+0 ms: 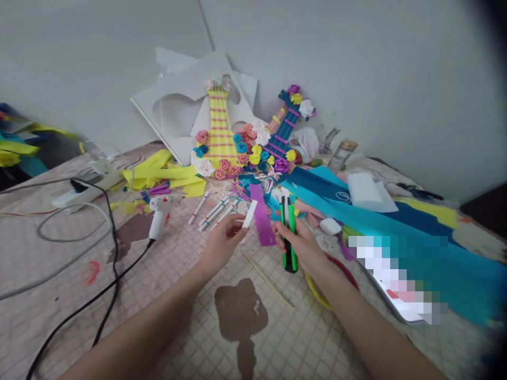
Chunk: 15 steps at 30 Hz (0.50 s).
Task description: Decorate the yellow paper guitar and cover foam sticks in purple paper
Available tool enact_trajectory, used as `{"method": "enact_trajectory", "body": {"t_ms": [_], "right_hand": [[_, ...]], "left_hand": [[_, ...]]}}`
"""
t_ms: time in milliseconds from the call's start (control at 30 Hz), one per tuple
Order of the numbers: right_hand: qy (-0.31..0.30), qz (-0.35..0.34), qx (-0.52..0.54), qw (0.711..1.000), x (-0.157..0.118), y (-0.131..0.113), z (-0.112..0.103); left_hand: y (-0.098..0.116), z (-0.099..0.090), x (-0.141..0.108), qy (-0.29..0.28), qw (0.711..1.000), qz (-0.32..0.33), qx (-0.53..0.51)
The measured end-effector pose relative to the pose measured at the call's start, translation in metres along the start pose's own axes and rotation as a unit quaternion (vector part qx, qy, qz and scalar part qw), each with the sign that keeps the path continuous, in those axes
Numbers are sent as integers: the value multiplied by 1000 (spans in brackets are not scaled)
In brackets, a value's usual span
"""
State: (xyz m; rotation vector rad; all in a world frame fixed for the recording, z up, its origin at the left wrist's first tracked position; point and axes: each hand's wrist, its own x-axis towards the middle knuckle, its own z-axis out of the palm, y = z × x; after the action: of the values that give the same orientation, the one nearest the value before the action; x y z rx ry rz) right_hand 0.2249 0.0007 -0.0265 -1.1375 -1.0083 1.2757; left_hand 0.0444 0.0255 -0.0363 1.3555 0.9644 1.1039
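White strip in my left hand, cutter knife in my right.
I see the small flat white strip [249, 215] above the worktop [182, 327], the grip of my left hand [225, 238] closed on its lower end; the grip of my right hand [303, 244] is closed around the green-and-black cutter knife [288, 214]. Between them lies a flat purple strip [262, 216]; nearer to me, a thin pale stick [269, 279]; leftward, a white glue gun [158, 219]; behind, a yellow guitar-shaped decoration [219, 121] stands with flowers.
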Motion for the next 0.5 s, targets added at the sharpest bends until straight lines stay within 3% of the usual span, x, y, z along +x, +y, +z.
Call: {"method": "enact_trajectory", "body": {"t_ms": [300, 500], "right_hand": [[-26, 25, -58, 998, -5, 3, 2], [-45, -7, -69, 997, -11, -1, 8]], "left_hand": [[-5, 26, -21, -111, 993, -29, -9], [7, 19, -17, -92, 992, -49, -69]]}}
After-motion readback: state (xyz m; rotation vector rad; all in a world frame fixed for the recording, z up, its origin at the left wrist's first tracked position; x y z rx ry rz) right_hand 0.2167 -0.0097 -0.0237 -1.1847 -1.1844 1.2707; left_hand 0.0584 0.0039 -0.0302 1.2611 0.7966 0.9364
